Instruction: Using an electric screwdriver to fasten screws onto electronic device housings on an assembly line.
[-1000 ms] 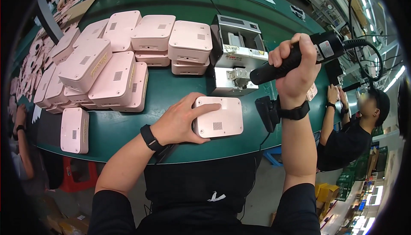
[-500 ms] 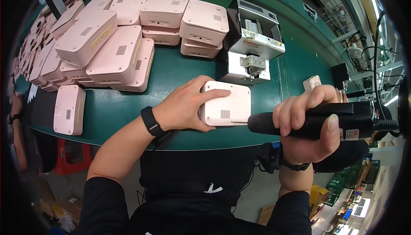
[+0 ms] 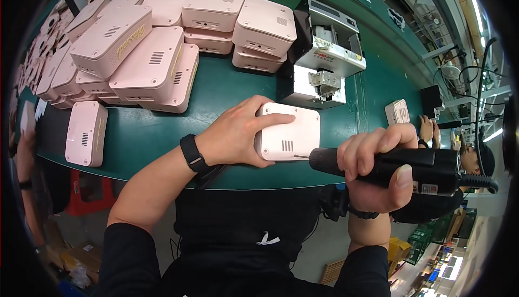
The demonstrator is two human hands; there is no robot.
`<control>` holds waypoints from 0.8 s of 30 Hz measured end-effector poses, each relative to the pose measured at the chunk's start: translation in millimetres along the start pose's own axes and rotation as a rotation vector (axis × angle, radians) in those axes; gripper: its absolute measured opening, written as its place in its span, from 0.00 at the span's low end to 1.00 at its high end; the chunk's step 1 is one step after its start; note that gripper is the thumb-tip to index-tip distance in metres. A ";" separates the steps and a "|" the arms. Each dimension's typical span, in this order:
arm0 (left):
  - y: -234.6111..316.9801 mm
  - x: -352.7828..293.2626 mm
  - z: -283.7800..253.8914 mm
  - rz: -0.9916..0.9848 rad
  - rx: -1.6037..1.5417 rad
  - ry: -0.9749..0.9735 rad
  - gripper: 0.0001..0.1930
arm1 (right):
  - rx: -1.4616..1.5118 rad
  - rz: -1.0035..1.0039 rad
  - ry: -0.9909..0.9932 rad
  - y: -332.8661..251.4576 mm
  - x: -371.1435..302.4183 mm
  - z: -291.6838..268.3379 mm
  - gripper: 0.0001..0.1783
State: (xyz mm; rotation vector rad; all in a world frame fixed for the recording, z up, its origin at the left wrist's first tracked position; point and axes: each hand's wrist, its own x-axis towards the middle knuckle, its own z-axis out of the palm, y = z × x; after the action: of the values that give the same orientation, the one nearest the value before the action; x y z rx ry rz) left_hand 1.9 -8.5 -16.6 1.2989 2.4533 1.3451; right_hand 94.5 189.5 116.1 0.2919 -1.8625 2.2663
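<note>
A pale pink plastic device case (image 3: 303, 129) lies on the green table in front of me, its vented side with corner screw holes facing up. My left hand (image 3: 235, 129) grips the case from its left side, the index finger lying across the top. A black corded electric screwdriver (image 3: 432, 171) is held in my right hand (image 3: 376, 162), the fingers wrapped round its body. Its thin bit points left and reaches over the near edge of the case, below the vent; whether it touches a screw, I cannot tell.
Stacked pink cases (image 3: 146, 64) fill the table's far left, and another case (image 3: 86, 134) stands apart near the left edge. A screw feeder (image 3: 324, 54) sits beyond my case. At right, a small pink case (image 3: 397, 112) lies near a co-worker's hands (image 3: 427, 129). Another person's arm shows far left.
The screwdriver's back end has swung slightly down and toward me, its bit still over the near edge. My left hand keeps its grip on the case. At far left, another person's hand has come up.
</note>
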 end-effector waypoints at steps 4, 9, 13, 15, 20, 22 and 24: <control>-0.5 0.7 1.6 0.017 0.004 0.029 0.42 | -0.010 0.015 0.008 -2.5 -2.4 3.5 0.28; -0.6 0.5 2.1 0.016 0.000 0.032 0.41 | -0.006 0.004 -0.017 2.0 -2.8 0.4 0.28; -0.8 1.1 1.0 0.027 -0.004 0.037 0.41 | -0.030 -0.037 -0.045 7.5 0.8 0.0 0.26; -1.1 2.5 -1.0 0.029 0.000 0.033 0.41 | -0.096 -0.122 -0.046 9.4 5.8 2.0 0.23; 3.6 2.2 -1.5 0.041 0.035 0.016 0.41 | 0.069 -0.245 -0.010 -9.0 44.6 -21.7 0.20; 5.7 2.8 -1.8 0.025 0.022 -0.001 0.41 | 0.034 -0.334 0.092 -9.0 68.9 -31.8 0.17; 5.1 3.1 -2.1 0.019 0.019 -0.007 0.41 | -0.034 -0.329 0.151 -2.7 88.4 -35.1 0.16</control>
State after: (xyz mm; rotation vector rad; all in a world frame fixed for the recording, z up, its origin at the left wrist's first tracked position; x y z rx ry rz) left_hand 2.3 -6.4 -10.7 1.3328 2.4612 1.3223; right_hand 9.2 226.5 136.1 0.3789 -1.6393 1.9781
